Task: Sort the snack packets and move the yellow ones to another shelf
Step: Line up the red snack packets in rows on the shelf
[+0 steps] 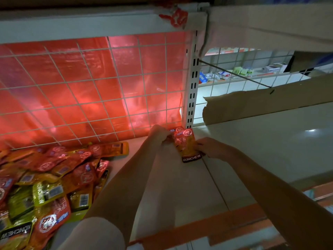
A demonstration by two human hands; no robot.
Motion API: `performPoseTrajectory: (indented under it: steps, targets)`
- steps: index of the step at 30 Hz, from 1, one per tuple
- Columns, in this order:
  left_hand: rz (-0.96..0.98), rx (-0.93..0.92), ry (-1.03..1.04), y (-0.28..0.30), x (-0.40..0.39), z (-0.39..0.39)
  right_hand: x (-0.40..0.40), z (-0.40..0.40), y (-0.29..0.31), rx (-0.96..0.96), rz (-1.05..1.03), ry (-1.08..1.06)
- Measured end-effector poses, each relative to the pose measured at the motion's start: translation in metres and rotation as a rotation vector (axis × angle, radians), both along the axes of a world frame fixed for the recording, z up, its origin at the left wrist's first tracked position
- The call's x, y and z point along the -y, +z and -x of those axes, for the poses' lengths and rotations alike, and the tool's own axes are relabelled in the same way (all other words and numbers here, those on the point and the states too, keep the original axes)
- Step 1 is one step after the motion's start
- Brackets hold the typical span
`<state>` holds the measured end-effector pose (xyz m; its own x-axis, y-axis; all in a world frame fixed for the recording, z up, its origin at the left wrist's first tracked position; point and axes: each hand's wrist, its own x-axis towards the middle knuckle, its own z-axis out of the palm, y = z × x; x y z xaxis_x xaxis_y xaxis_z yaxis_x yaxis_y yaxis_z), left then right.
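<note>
Orange-yellow packets [185, 145] stand stacked between my grips, left hand [159, 134] pinching the far end, right hand [210, 147] the near, long axis toward the mesh back [90, 83].

Head view, downward onto shelf [252, 141]

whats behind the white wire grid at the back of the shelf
Behind the white wire grid hangs a translucent red plastic sheet, glowing with backlight. Whatever lies beyond the sheet is blurred and cannot be made out.
</note>
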<state>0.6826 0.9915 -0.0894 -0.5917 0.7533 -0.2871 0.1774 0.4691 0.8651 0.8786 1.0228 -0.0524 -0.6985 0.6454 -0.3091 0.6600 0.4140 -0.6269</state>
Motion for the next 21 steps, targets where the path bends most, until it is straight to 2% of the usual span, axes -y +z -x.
performPoseTrajectory:
  steps: [7, 15, 21]
  targets:
    - [0.053, -0.139, 0.011, -0.001, -0.006, 0.004, -0.004, 0.013, -0.007, 0.128, -0.118, 0.019]
    - [0.04, -0.189, 0.026, -0.004, -0.004, 0.003, -0.004, 0.021, -0.015, 0.133, -0.197, -0.061]
    - [-0.007, -0.166, 0.028, -0.003, -0.001, 0.002, -0.006, 0.021, -0.019, 0.068, -0.211, -0.146]
